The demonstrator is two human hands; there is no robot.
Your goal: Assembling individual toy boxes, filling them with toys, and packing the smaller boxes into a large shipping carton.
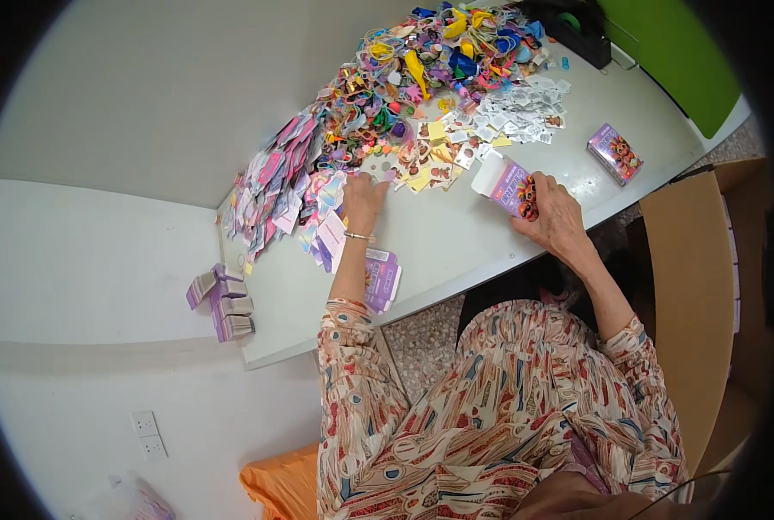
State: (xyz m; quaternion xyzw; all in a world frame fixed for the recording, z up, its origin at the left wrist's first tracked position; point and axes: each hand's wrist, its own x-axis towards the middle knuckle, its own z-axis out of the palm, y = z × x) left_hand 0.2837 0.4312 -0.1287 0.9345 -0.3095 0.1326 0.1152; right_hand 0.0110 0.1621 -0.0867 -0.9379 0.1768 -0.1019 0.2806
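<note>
Landmark: the trinket heap (456, 52), multicoloured small pieces spread along the far side of the pale tabletop (456, 234).

Right hand (558, 215): to the right of the heap's near end, partly closed around one end of a purple printed box (515, 186). Grip is firm in appearance, thumb on the near side, fingers over the far side. The box's white end flap (489, 176) stands open, pointing left, toward the heap's near end.

Left hand (365, 204): at the near end of the heap, fingers curled and pointing down among the small items. Cannot tell whether anything is pinched; fingertips partly hidden. Bracelet (359, 235) on this wrist.

Around the heap:
- Left: sloping pile of pink-and-purple packets (287, 156), adjoining it.
- Near side: picture cards (443, 156), overlapping, some yellow.
- Near side, farther right: scatter of small white slips (517, 113).
- Well to the right: second purple box (615, 154).
- Nearer the person than the heap: another purple carton (382, 280), partly behind the left forearm.
- Left and nearer the person, well apart: grouped purple bundles (231, 303).
- Far right, beyond the tabletop edge: large brown cardboard box (690, 303), open.
</note>
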